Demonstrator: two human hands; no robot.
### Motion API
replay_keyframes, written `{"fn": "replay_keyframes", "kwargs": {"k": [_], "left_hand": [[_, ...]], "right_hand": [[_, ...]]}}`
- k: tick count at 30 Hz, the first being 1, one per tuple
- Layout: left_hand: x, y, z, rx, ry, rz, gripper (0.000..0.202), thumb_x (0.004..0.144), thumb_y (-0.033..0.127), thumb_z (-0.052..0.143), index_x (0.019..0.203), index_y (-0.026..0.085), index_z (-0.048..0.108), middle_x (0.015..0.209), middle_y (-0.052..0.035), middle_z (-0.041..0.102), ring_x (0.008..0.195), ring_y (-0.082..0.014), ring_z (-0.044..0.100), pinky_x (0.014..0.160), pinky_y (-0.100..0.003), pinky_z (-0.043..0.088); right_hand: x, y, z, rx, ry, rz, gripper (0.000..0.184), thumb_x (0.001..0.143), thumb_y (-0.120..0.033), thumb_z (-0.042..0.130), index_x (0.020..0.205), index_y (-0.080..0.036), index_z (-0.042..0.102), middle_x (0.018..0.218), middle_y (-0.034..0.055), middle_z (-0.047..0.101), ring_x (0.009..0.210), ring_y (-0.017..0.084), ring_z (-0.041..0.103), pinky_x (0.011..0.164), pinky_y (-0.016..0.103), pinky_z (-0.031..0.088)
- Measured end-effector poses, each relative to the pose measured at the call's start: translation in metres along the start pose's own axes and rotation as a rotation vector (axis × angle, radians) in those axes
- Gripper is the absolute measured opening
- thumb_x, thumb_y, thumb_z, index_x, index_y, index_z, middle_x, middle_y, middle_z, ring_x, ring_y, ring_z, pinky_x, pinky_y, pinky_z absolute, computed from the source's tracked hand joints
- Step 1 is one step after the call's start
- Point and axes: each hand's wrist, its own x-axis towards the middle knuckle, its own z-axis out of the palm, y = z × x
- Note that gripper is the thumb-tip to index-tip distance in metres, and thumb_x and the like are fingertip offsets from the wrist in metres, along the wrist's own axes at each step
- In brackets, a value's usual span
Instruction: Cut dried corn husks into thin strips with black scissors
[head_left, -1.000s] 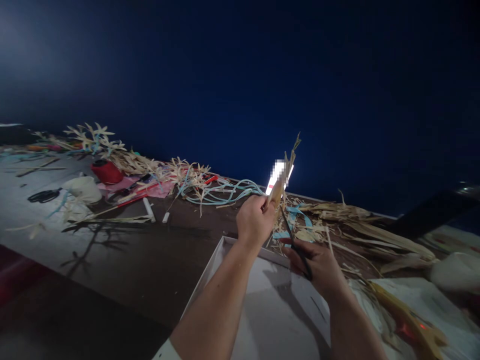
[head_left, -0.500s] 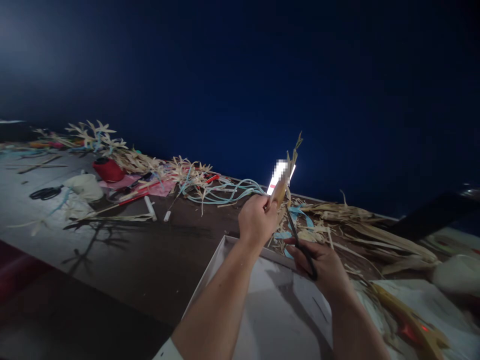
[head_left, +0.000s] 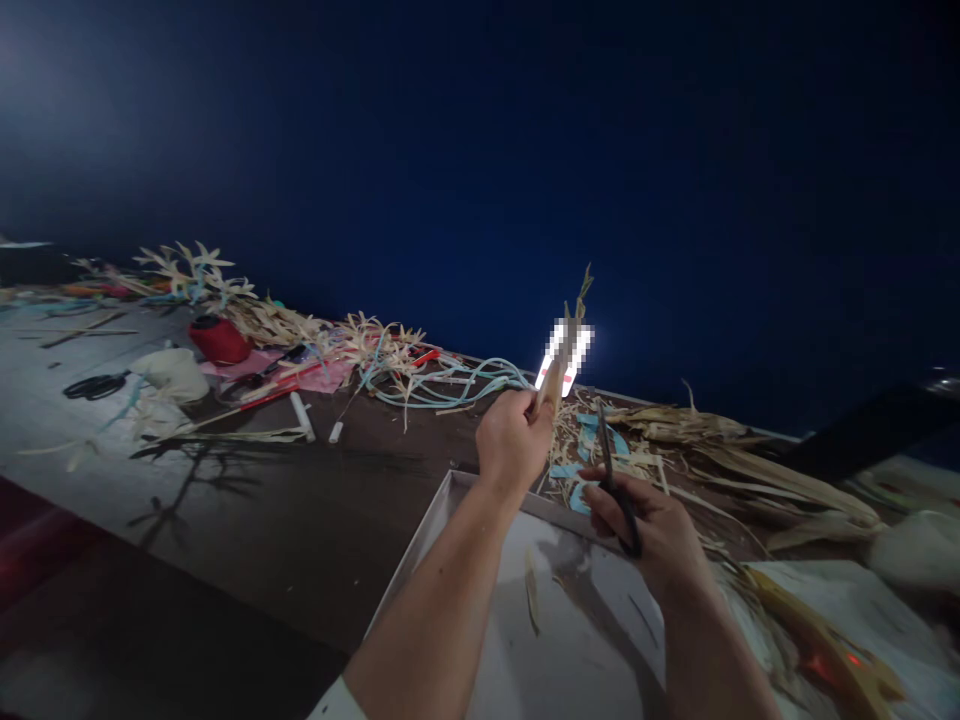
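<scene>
- Far left of the table (head_left: 247, 520), at nine o'clock from the hands, idle scissors (head_left: 94, 385) lie flat; just past them toward three o'clock sits a pale lump (head_left: 176, 372), and at its one o'clock a red spool (head_left: 219, 340) stands upright.
- Behind the spool, at eleven o'clock, straw stars (head_left: 187, 265) are heaped along the dark wall; two short white sticks (head_left: 301, 415) lie apart from one another on the dark tabletop at the spool's four o'clock.
- Light blue strips (head_left: 442, 385) curl in a loose tangle at ten o'clock from the left hand.
- The left hand (head_left: 514, 440) is closed in a fist around the foot of a husk strip (head_left: 564, 345); the strip rises toward one o'clock, its frayed tip against the wall and crossing a bright blurred patch.
- Below the wrist a white tray (head_left: 420, 560) lies on the table; a thin sliver (head_left: 531, 590) rests on its floor at six o'clock from the left hand.
- The right hand (head_left: 656, 530), at four o'clock from the left and apart from it, has its fingers through the handles of black scissors (head_left: 609, 470); the blades point to twelve o'clock, close together, clear of the strip.
- A husk pile (head_left: 750, 460) spreads at two o'clock from the right hand; a yellow husk (head_left: 825, 630) lies at its four o'clock.
</scene>
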Motion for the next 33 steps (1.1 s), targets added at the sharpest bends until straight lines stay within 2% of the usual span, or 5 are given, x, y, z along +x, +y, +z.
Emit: {"fn": "replay_keyframes", "kwargs": {"k": [7,13,20,26,33], "left_hand": [[0.003,-0.006,0.012,-0.177,-0.15,-0.189,0.015,0.072,0.03,0.053,0.074,0.018,0.062,0.066,-0.0011,0.06,0.059,-0.0123,0.05,0.055,-0.022,0.032],[-0.004,0.0,0.023,-0.403,-0.245,-0.257,0.013,0.068,0.025,0.054,0.076,0.017,0.06,0.069,-0.0006,0.062,0.06,-0.0112,0.052,0.054,-0.02,0.036],[-0.011,0.008,0.03,-0.434,-0.278,-0.272,0.009,0.067,0.022,0.054,0.072,0.015,0.058,0.068,-0.0019,0.061,0.061,-0.0112,0.053,0.055,-0.02,0.037],[-0.01,0.002,0.032,-0.58,-0.503,-0.302,0.023,0.07,0.032,0.054,0.081,0.014,0.062,0.071,-0.0032,0.062,0.056,-0.0111,0.051,0.052,-0.021,0.038],[-0.017,0.009,0.028,-0.123,-0.326,-0.043,0.013,0.07,0.028,0.054,0.07,0.017,0.061,0.066,-0.0017,0.061,0.061,-0.0136,0.052,0.056,-0.023,0.035]], "right_hand": [[0.006,0.003,0.004,0.105,0.222,-0.136,0.045,0.063,-0.038,0.072,0.103,-0.02,0.062,0.073,0.0022,0.06,0.063,0.014,0.056,0.055,0.025,0.045],[0.016,0.013,0.011,0.186,0.149,-0.13,0.052,0.057,-0.035,0.077,0.103,-0.021,0.057,0.09,0.0057,0.064,0.081,0.019,0.059,0.065,0.028,0.047],[0.019,0.017,0.015,0.185,0.151,-0.103,0.048,0.057,-0.037,0.075,0.098,-0.018,0.058,0.072,0.0008,0.06,0.061,0.014,0.054,0.051,0.023,0.041],[0.021,0.022,0.005,0.327,0.219,-0.057,0.047,0.06,-0.041,0.071,0.1,-0.02,0.06,0.065,-0.0024,0.057,0.051,0.011,0.05,0.047,0.024,0.04],[0.017,0.011,0.008,0.17,0.402,-0.178,0.053,0.057,-0.039,0.074,0.104,-0.02,0.057,0.077,0.001,0.062,0.063,0.013,0.054,0.052,0.023,0.041]]}}
